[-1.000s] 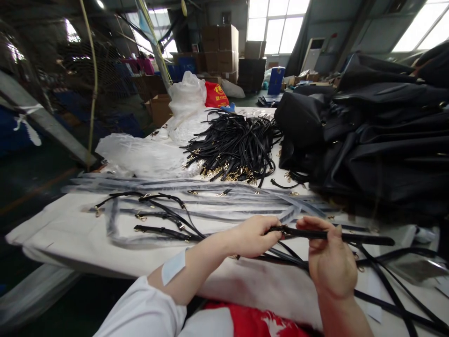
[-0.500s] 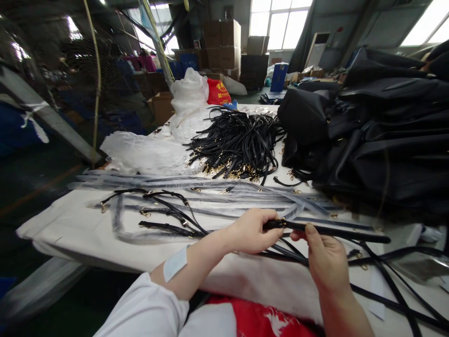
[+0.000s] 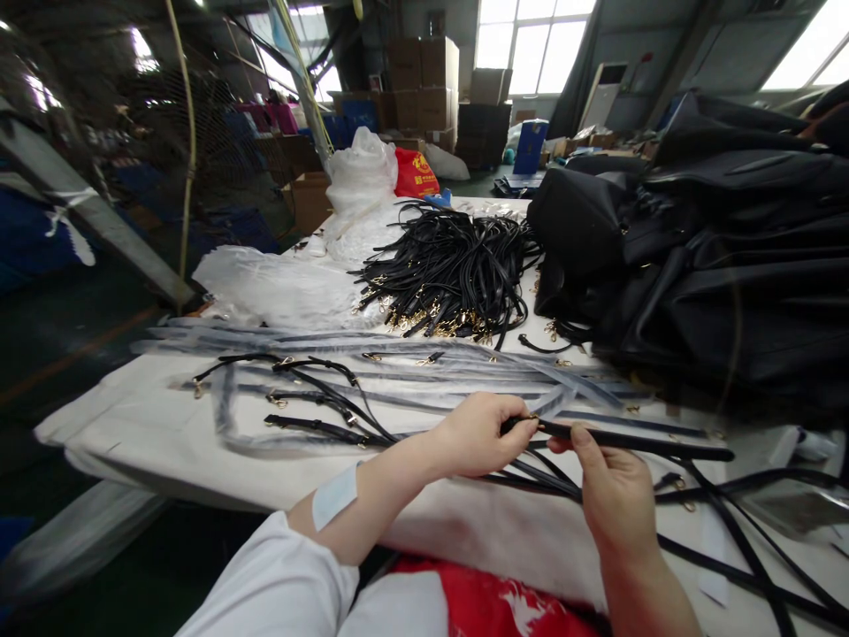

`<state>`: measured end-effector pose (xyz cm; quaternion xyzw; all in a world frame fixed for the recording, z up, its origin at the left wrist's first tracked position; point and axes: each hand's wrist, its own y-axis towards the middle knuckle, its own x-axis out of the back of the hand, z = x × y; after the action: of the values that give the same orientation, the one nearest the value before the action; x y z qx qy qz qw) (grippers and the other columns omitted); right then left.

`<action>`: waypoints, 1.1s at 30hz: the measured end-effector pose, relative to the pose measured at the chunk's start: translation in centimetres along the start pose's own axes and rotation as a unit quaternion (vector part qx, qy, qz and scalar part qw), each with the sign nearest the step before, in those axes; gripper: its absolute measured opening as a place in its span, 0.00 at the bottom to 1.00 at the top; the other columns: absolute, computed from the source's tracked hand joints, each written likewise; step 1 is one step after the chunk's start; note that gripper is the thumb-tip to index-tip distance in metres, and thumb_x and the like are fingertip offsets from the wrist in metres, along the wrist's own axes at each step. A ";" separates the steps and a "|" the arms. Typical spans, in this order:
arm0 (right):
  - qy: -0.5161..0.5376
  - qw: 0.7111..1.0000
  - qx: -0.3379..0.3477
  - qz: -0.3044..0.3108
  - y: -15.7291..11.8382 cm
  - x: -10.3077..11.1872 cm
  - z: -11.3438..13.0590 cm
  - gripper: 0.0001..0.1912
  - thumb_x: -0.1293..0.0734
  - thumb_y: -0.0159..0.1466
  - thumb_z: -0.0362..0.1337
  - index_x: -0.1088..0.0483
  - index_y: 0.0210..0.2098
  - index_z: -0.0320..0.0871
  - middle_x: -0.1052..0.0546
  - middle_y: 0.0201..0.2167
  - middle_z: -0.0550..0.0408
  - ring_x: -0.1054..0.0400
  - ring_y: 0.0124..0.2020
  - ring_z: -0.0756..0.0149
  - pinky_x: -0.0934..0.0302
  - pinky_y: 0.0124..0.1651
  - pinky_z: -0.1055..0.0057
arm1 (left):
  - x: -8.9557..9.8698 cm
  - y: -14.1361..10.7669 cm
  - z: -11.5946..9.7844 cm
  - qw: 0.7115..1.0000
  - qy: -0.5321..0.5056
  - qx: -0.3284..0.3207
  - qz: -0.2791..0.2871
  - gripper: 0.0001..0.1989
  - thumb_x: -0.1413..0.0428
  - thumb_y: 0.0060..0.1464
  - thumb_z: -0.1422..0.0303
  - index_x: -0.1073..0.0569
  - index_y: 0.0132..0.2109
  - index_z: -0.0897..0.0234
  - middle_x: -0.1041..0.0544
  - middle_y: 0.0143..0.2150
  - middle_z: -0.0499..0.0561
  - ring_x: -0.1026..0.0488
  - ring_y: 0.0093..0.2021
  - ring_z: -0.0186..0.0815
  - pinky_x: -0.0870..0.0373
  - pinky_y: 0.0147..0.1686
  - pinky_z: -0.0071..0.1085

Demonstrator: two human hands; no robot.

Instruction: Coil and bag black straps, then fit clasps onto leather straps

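A black strap [image 3: 653,442] with a gold buckle stretches between my two hands, just above the table. My left hand [image 3: 481,433] is closed around it beside the buckle. The thumb and fingers of my right hand [image 3: 616,491] pinch the strap a little further right, and its free end points to the right. Beneath my hands lie more black straps [image 3: 550,478], running off to both sides. To the left, loose straps with gold clips [image 3: 318,429] rest on the white table [image 3: 165,451].
Straps in clear plastic sleeves [image 3: 411,349] lie across the table. Behind them is a heap of black straps with gold clips [image 3: 457,265]. Clear plastic bags [image 3: 279,287] sit at the left, and a large pile of black bags [image 3: 716,248] rises at the right.
Both hands keep hold of the strap in nearly the same place. The left fingers have shifted slightly over the buckle, which shows less now.
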<state>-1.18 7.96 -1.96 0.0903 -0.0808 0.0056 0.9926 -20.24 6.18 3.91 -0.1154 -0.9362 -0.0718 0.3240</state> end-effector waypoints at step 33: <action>0.022 0.993 0.108 -0.039 -0.5 -0.9 0.9 0.08 0.31 0.65 0.41 0.21 0.37 0.45 0.17 0.35 0.52 0.22 0.34 0.60 0.28 0.37 0.69 | 0.4 0.0 -1.4 0.999 0.036 -0.012 0.007 0.12 0.49 0.60 0.66 0.33 0.28 0.63 0.31 0.24 0.45 0.40 0.24 0.30 0.48 0.25 0.27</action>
<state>-2.18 7.29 -1.29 0.1997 -0.0540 -0.0227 0.9781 -19.73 5.94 5.22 -0.1232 -0.9222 -0.0849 0.3566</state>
